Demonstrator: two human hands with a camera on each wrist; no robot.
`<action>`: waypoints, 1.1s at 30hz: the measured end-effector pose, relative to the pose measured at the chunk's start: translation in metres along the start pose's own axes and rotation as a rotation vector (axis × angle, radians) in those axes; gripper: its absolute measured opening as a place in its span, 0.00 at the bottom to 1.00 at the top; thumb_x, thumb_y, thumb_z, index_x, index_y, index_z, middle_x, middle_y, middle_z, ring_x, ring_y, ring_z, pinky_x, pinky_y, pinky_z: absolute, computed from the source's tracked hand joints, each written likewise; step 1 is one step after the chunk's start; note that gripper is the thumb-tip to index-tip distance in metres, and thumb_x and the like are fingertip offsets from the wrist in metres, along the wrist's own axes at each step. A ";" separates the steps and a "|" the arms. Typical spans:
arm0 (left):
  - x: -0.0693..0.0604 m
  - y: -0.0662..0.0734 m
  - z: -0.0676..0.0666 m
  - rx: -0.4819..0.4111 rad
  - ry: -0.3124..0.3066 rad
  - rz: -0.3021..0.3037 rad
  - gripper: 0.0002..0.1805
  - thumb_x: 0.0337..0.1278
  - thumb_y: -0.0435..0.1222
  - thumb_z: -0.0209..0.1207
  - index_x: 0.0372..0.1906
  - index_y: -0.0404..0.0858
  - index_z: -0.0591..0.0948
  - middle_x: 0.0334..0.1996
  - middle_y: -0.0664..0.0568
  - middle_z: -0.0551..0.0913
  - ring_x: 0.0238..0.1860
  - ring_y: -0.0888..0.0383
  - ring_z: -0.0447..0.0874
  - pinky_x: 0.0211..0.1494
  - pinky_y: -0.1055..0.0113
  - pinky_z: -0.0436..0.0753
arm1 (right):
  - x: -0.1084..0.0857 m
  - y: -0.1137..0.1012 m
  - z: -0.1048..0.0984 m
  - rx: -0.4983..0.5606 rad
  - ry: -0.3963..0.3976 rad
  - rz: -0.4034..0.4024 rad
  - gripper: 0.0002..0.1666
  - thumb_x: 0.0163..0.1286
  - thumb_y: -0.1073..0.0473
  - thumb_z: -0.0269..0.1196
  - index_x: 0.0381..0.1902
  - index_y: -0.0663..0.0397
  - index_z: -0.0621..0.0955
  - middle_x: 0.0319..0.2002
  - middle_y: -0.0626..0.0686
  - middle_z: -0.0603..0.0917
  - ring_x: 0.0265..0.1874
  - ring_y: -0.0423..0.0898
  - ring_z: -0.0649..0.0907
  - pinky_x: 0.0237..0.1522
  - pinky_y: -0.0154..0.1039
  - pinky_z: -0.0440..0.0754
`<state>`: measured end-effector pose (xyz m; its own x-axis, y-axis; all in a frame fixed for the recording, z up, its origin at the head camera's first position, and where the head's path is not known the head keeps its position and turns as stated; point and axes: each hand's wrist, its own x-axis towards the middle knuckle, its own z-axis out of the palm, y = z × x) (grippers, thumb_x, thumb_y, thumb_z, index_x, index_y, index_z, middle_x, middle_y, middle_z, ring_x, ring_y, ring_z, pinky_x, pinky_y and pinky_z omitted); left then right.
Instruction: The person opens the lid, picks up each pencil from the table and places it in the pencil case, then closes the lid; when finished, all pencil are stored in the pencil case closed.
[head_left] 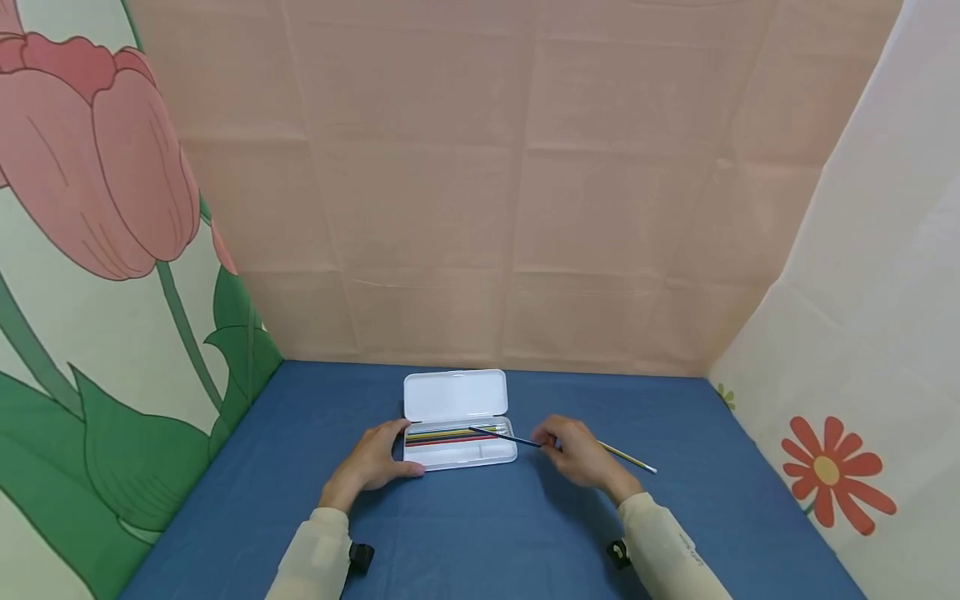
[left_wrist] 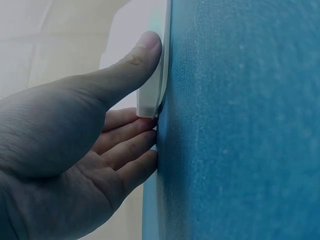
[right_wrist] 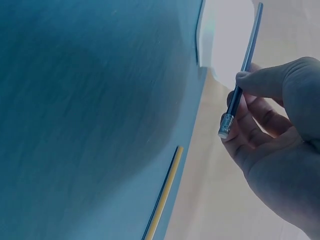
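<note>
A white plastic pencil case (head_left: 457,456) lies with its lid (head_left: 456,397) swung back, holding several coloured pencils (head_left: 442,435). At its left end my left hand (head_left: 372,458) grips it, thumb on the front corner and fingers at the back corner; the left wrist view shows the thumb (left_wrist: 135,62) against the case wall (left_wrist: 150,97). My right hand (head_left: 573,450) pinches a dark blue pencil (head_left: 517,439) between thumb and fingers, its far end above the case. In the right wrist view this pencil's metal band and white eraser (right_wrist: 225,127) point back toward the palm.
A yellow and dark striped pencil (head_left: 628,457) lies on the blue tablecloth (head_left: 480,533) to the right of my right hand, partly behind it. A beige cloth backdrop (head_left: 450,208) hangs at the table's far edge. Flower-printed cloths (head_left: 847,333) stand along both sides.
</note>
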<state>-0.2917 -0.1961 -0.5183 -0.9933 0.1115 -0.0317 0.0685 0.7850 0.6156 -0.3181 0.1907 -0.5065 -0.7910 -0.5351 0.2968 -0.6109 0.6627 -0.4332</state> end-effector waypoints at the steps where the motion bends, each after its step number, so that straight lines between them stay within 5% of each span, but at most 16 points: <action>1: 0.000 0.000 0.000 0.002 0.001 0.002 0.53 0.58 0.47 0.85 0.83 0.32 0.72 0.82 0.32 0.75 0.83 0.29 0.72 0.85 0.28 0.72 | 0.003 -0.002 0.001 -0.004 -0.010 0.007 0.11 0.78 0.72 0.68 0.49 0.54 0.92 0.43 0.51 0.91 0.41 0.40 0.84 0.44 0.38 0.86; 19: 0.002 0.000 0.001 -0.007 -0.004 -0.004 0.53 0.58 0.46 0.85 0.83 0.32 0.72 0.82 0.32 0.75 0.83 0.29 0.72 0.85 0.28 0.71 | 0.060 -0.027 0.027 0.014 -0.054 0.025 0.14 0.78 0.74 0.65 0.50 0.55 0.93 0.44 0.52 0.92 0.42 0.43 0.84 0.49 0.45 0.88; 33: 0.001 0.001 0.000 -0.009 -0.007 -0.018 0.53 0.58 0.47 0.85 0.83 0.32 0.72 0.82 0.32 0.75 0.83 0.29 0.72 0.86 0.28 0.71 | 0.087 -0.031 0.052 0.048 -0.104 0.046 0.16 0.79 0.75 0.63 0.49 0.54 0.93 0.46 0.52 0.92 0.48 0.47 0.89 0.55 0.49 0.92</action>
<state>-0.2925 -0.1956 -0.5180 -0.9937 0.1014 -0.0485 0.0494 0.7813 0.6222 -0.3666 0.0968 -0.5113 -0.8085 -0.5581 0.1867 -0.5699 0.6632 -0.4852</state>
